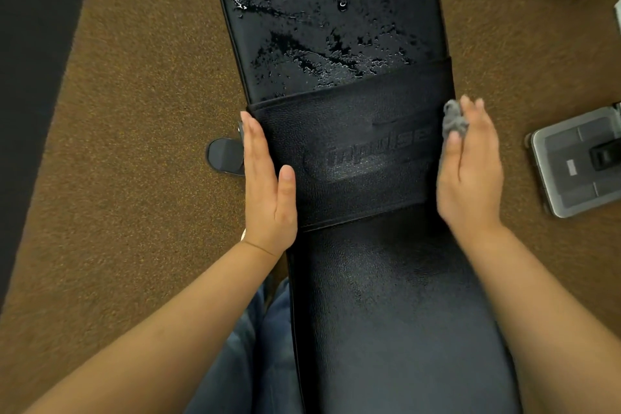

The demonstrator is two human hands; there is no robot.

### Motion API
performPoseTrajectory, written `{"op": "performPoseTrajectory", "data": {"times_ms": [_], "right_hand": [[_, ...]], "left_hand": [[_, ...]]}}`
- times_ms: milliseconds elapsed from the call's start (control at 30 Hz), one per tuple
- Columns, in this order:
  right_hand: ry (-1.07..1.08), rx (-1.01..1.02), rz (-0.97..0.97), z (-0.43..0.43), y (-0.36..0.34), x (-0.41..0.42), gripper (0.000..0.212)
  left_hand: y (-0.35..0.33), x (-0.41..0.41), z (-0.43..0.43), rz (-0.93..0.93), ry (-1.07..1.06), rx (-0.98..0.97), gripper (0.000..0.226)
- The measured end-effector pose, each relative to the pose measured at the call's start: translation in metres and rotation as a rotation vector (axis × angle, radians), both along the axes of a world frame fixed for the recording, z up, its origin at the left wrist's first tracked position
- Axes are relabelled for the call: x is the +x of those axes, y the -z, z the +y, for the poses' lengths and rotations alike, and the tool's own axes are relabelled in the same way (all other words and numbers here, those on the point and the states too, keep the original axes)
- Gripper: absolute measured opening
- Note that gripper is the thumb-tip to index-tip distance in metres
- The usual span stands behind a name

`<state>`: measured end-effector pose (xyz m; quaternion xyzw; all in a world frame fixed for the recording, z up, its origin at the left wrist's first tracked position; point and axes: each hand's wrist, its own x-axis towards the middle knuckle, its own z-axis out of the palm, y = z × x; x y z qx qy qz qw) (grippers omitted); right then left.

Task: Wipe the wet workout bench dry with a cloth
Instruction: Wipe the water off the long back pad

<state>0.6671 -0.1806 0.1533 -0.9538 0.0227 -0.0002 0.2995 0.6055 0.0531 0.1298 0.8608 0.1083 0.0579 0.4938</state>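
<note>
Most of what surrounds your hands is brown carpet [134,111], spreading out to the left of your left hand and to the right of your right hand. Between your hands the black padded workout bench [369,312] runs lengthwise away from you. Beyond your fingertips, its far pad carries beads and streaks of water [319,44]. A wide textured band [353,118] with embossed lettering crosses the bench from one hand to the other. Under your left forearm you can see blue jeans [255,346]. To the right of your right hand, well apart from it, a grey plastic plate [578,161] lies on the carpet.

Your left hand [267,185] is flat, its fingers straight and pressed together along the band's left edge, with the thumb resting on top of the band. Your right hand [470,175] sits at the band's right edge, fingers curled round the bunched grey cloth [452,121], which is pinched under the thumb. Just left of your left fingers a small black foot [223,156] shows on the carpet.
</note>
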Motion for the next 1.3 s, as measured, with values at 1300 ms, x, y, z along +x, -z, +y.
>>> {"op": "performPoseTrajectory", "data": {"times_ms": [1300], "right_hand": [[-0.478, -0.104, -0.206, 0.135, 0.005, -0.08, 0.042]], "left_hand": [[-0.015, 0.0, 0.021, 0.015, -0.025, -0.218, 0.08]]}}
